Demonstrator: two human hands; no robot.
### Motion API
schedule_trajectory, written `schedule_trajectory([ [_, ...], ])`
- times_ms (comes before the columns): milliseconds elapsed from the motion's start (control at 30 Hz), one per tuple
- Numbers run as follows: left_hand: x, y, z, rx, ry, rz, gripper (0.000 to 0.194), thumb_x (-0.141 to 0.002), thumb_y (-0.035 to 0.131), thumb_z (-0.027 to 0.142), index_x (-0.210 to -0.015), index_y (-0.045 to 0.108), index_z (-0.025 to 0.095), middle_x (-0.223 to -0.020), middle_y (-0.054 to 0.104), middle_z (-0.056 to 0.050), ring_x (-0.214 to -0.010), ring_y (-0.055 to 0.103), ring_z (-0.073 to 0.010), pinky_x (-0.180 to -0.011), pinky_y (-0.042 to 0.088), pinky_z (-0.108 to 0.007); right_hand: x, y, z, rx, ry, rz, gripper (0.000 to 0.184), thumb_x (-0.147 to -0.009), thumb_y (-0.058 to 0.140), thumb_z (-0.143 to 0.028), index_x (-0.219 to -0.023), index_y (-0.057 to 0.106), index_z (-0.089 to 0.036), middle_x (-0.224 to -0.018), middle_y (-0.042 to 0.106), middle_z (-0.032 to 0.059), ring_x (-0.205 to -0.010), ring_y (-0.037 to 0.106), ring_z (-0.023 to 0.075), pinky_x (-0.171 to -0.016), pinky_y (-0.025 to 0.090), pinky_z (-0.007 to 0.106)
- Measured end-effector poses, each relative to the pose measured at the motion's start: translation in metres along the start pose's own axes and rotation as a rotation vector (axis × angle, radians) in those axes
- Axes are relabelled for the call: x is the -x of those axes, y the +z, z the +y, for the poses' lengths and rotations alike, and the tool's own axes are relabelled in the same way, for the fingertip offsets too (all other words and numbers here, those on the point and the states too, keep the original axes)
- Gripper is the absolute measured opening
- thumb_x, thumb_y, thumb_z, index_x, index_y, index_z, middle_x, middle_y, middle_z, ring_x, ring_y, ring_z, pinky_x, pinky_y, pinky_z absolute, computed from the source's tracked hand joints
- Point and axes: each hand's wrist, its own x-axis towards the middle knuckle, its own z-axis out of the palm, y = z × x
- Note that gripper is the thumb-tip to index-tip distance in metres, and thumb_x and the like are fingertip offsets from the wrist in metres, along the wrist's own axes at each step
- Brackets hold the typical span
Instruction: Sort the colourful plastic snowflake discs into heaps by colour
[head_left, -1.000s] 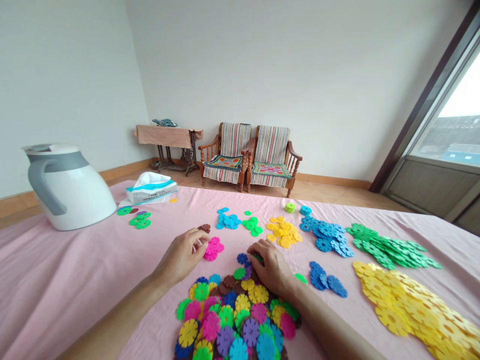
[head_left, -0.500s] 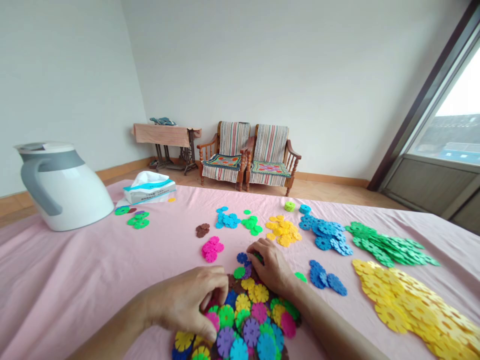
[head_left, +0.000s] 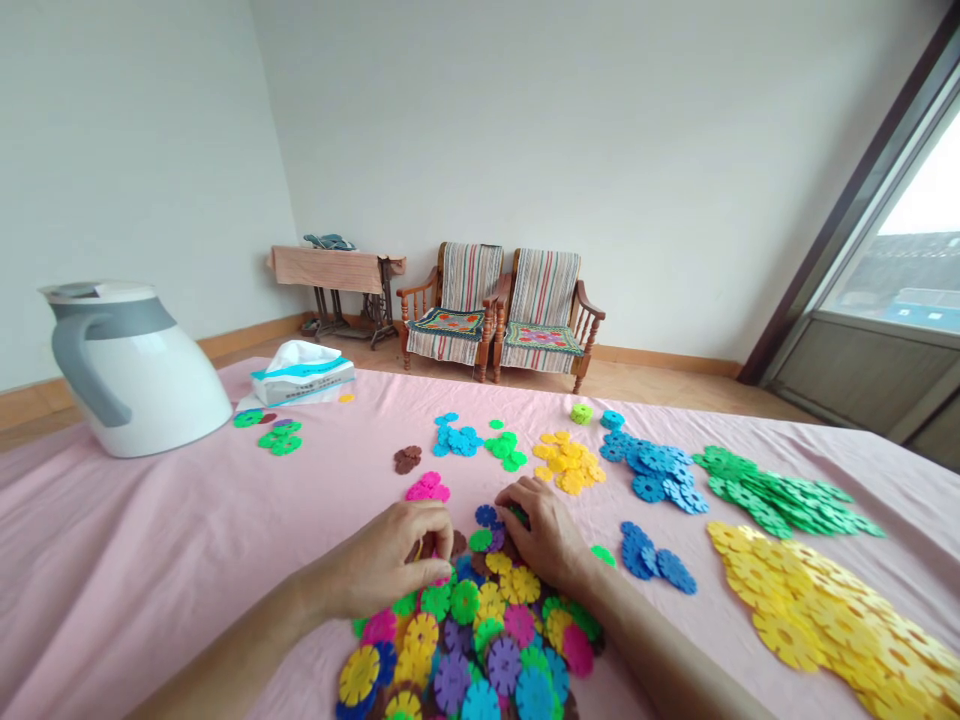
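A mixed heap of notched plastic discs [head_left: 487, 640] in many colours lies right in front of me. Over its far left side is my left hand [head_left: 394, 560], fingers curled toward the thumb; a small yellowish bit shows between them, too hidden to name. My right hand [head_left: 544, 530] rests at the heap's far right edge, fingers bent over against the thumb. A dark green edge peeks out under those fingers, and what they grip is mostly covered. Just beyond my left hand are pink discs [head_left: 427, 488]; dark blue discs [head_left: 486, 515] lie between the hands.
Sorted piles on the pink cloth [head_left: 300, 520]: brown discs [head_left: 407, 459], light blue discs [head_left: 456, 437], yellow discs [head_left: 817, 600], green discs [head_left: 787, 490], blue discs [head_left: 656, 468]. A white jug [head_left: 142, 370] and tissue pack [head_left: 302, 375] stand left. Two chairs [head_left: 499, 310] are behind.
My left hand has moved up and away from me, off the heap's near left part, and its fingers have drawn closer to the thumb. Discs there have shifted. My right hand stays put.
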Motion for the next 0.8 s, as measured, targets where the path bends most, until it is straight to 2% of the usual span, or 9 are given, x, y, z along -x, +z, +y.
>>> schedule_trajectory([
  [133, -0.006, 0.000, -0.017, 0.052, -0.107, 0.225, 0.015, -0.079, 0.050, 0.028, -0.069, 0.051, 0.017, -0.062, 0.051, 0.003, -0.057, 0.048, -0.0111, -0.053, 0.035, -0.020, 0.000, 0.000, 0.001, 0.000, 0.003, -0.010, 0.009, -0.084, 0.051, -0.018, -0.083, 0.060, -0.020, -0.079, 0.057, 0.0025, -0.079, 0.051, 0.0158, -0.072, 0.040, 0.029],
  [233, -0.011, 0.000, -0.030, 0.069, -0.176, 0.425, 0.013, -0.079, 0.050, 0.029, -0.076, 0.052, 0.017, -0.066, 0.055, 0.002, -0.061, 0.052, -0.0123, -0.057, 0.040, -0.021, 0.000, -0.001, 0.000, 0.001, 0.003, -0.014, 0.009, -0.083, 0.051, -0.017, -0.083, 0.060, -0.020, -0.079, 0.057, 0.0024, -0.079, 0.051, 0.0157, -0.072, 0.040, 0.029],
  [300, -0.012, -0.001, -0.032, 0.048, -0.199, 0.488, 0.013, -0.078, 0.051, 0.029, -0.081, 0.053, 0.017, -0.071, 0.057, 0.001, -0.064, 0.054, -0.0128, -0.058, 0.041, -0.022, 0.000, -0.001, 0.000, 0.005, 0.003, -0.015, 0.010, -0.083, 0.051, -0.016, -0.083, 0.060, -0.020, -0.080, 0.057, 0.0024, -0.079, 0.051, 0.0156, -0.072, 0.040, 0.029],
  [367, -0.011, -0.002, -0.028, 0.024, -0.179, 0.436, 0.012, -0.078, 0.051, 0.029, -0.080, 0.054, 0.017, -0.071, 0.058, 0.001, -0.064, 0.054, -0.0127, -0.057, 0.041, -0.021, 0.000, -0.002, -0.001, 0.009, 0.001, -0.014, 0.010, -0.083, 0.051, -0.016, -0.083, 0.060, -0.020, -0.080, 0.057, 0.0023, -0.079, 0.051, 0.0156, -0.072, 0.040, 0.029],
  [500, -0.005, -0.001, -0.012, 0.003, -0.087, 0.095, 0.009, -0.076, 0.049, 0.021, -0.071, 0.055, 0.016, -0.065, 0.055, 0.001, -0.060, 0.051, -0.0120, -0.054, 0.037, -0.021, 0.000, -0.002, -0.001, 0.008, 0.002, -0.008, 0.010, -0.084, 0.051, -0.018, -0.083, 0.060, -0.020, -0.079, 0.057, 0.0025, -0.079, 0.051, 0.0158, -0.072, 0.040, 0.029],
  [567, -0.002, -0.001, -0.007, -0.015, -0.041, -0.020, 0.010, -0.072, 0.047, 0.014, -0.071, 0.057, 0.017, -0.068, 0.055, 0.001, -0.062, 0.052, -0.0124, -0.055, 0.037, -0.021, 0.000, -0.002, -0.001, 0.006, 0.001, -0.006, 0.010, -0.084, 0.050, -0.018, -0.083, 0.060, -0.020, -0.080, 0.057, 0.0027, -0.079, 0.051, 0.0159, -0.072, 0.040, 0.029],
  [667, 0.001, -0.002, -0.006, -0.047, -0.002, -0.093, 0.020, -0.065, 0.045, 0.007, -0.074, 0.058, 0.018, -0.074, 0.056, 0.000, -0.064, 0.051, -0.0124, -0.056, 0.036, -0.021, 0.000, -0.001, -0.001, 0.007, -0.002, -0.008, 0.010, -0.084, 0.050, -0.017, -0.083, 0.060, -0.020, -0.080, 0.057, 0.0027, -0.079, 0.051, 0.0160, -0.072, 0.040, 0.029],
  [800, 0.002, -0.007, -0.011, -0.051, -0.005, -0.145, 0.022, -0.062, 0.050, 0.011, -0.081, 0.058, 0.019, -0.076, 0.054, 0.001, -0.062, 0.049, -0.0122, -0.052, 0.035, -0.021, 0.000, -0.001, 0.000, 0.005, 0.002, -0.005, 0.009, -0.084, 0.051, -0.017, -0.083, 0.059, -0.020, -0.080, 0.057, 0.0026, -0.079, 0.051, 0.0161, -0.072, 0.039, 0.029],
])
